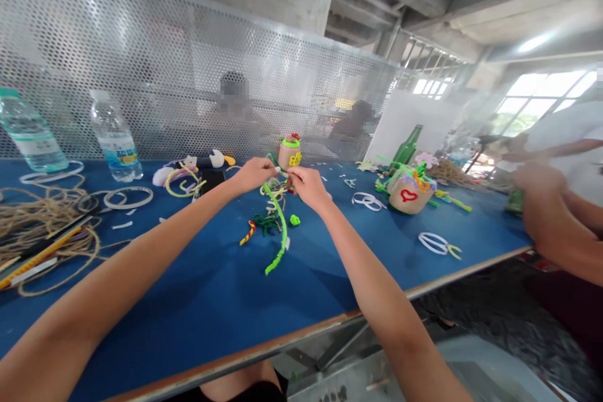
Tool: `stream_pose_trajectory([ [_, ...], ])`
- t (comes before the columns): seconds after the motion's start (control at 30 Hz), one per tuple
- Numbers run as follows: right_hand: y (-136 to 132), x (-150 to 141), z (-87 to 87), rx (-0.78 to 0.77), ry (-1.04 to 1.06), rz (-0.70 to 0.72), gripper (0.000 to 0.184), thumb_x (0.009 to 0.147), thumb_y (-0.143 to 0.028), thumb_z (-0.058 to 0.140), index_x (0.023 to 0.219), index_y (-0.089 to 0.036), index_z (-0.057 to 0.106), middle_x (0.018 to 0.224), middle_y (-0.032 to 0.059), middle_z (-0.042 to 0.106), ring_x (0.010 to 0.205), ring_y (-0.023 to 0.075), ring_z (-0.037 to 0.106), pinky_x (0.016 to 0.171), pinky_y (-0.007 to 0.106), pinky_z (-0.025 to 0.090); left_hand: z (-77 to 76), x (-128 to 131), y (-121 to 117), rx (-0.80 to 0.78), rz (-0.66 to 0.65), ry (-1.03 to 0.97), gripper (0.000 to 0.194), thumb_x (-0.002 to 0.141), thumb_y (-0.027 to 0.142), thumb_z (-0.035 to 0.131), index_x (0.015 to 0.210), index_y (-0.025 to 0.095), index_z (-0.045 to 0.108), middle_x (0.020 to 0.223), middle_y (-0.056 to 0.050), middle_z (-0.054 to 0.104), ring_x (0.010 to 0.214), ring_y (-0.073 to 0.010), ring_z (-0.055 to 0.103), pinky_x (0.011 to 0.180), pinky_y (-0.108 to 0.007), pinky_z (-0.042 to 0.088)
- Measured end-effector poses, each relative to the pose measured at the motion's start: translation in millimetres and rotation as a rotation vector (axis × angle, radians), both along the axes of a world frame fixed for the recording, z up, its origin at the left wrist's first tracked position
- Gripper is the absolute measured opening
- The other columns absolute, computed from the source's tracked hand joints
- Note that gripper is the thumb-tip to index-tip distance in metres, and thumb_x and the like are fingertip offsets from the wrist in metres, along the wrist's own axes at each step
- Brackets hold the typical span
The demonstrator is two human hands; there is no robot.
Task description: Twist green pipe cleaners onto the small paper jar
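Note:
My left hand (257,174) is closed in a pinch on a bright green pipe cleaner (283,226), whose fuzzy length hangs in a curve over the table. Close beside it, the fingers of my right hand (308,187) are pressed together, almost touching the left fingertips. A small whitish bit shows between the two hands; what the right fingers grip is too small to tell. Just behind them stands a twine-wrapped jar (288,156) with green and yellow trim. Dark green pipe cleaners (267,222), a red-and-yellow twisted piece (247,233) and a small green ball (294,220) lie below.
On the blue table (198,314), twine (42,226) and pencils (44,254) lie left, near two water bottles (115,141). Right are a twine-wrapped pot with a red heart (409,195), a green bottle (407,147) and white coils (432,242). Another person's arm (560,226) rests at far right.

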State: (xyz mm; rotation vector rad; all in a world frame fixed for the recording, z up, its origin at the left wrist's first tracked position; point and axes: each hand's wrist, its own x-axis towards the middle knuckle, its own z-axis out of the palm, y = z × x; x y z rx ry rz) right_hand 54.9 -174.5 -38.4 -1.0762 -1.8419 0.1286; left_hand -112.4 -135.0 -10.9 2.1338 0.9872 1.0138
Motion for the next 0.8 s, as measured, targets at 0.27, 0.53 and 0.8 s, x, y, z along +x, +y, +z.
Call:
stream_pose_trajectory([
  [0.27,-2,5,5.4,-0.111,-0.025,0.038,0.024,0.085,-0.021,0.044,0.065,-0.02,0.058,0.051,-0.0034,0.059,0.036,0.0097,0.046,0.05,0.024,0.037,5.0,-8,4,0.14,-0.011,0.129,0.017,0.073,0.027,0.057,0.059,0.016,0.058,0.052,0.003,0.047,0.053,-0.0109,0.04,0.053,-0.024,0.026],
  [0.53,0,12,8.8,-0.254,0.059,0.049,0.024,0.086,-0.026,0.047,0.065,-0.018,0.055,0.048,-0.0041,0.054,0.038,0.0077,0.042,0.046,0.02,0.033,11.0,-18,7,0.166,0.017,0.251,0.02,0.077,0.031,0.052,0.069,0.015,0.062,0.056,0.003,0.05,0.052,-0.0104,0.04,0.052,-0.023,0.027],
  [0.8,3,23,9.6,-0.364,0.146,0.047,0.024,0.087,-0.024,0.047,0.066,-0.017,0.055,0.045,-0.0061,0.047,0.039,0.0068,0.039,0.045,0.019,0.03,21.9,-35,15,0.173,0.096,0.263,0.022,0.073,0.032,0.054,0.072,0.014,0.065,0.06,0.001,0.055,0.057,-0.0117,0.046,0.056,-0.024,0.033],
])
